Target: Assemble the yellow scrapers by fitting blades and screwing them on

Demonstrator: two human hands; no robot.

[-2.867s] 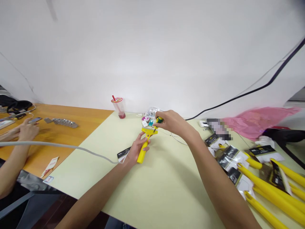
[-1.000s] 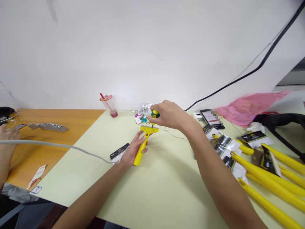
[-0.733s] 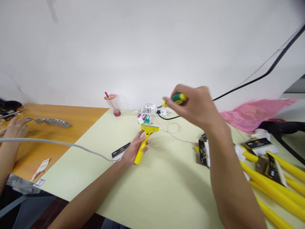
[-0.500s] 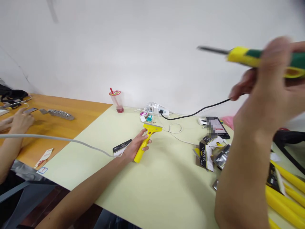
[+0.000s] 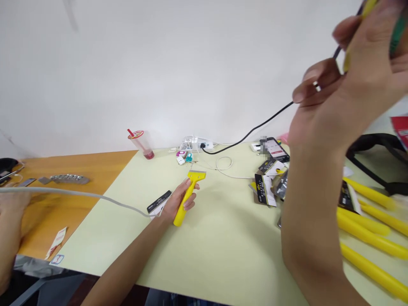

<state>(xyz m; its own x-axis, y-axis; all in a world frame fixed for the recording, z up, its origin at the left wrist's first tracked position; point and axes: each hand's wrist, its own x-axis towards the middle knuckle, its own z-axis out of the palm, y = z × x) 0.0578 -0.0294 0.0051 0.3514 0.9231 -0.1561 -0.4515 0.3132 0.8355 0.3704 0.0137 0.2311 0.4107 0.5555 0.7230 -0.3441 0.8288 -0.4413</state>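
Observation:
My left hand (image 5: 178, 202) is wrapped round the handle of a yellow scraper (image 5: 185, 202), its metal blade edge pointing away from me above the pale table. High at the upper right, my right hand (image 5: 357, 68) grips a yellow and green screwdriver (image 5: 369, 7), mostly hidden by the fingers and cut off by the picture's edge. A black cable (image 5: 255, 128) runs from the power strip (image 5: 207, 145) up to my right hand's fingers. Beside my left hand lies a black and white card (image 5: 159, 203).
A cup with a red straw (image 5: 143, 146) stands near the wall. A phone (image 5: 276, 149), packaging (image 5: 265, 190) and several yellow handles (image 5: 369, 229) lie to the right. At far left, another person's hand (image 5: 12, 204) rests over the orange table (image 5: 105, 170).
My right hand has moved up, carrying the screwdriver mostly out of view. The view has turned slightly right. My left hand still holds the scraper.

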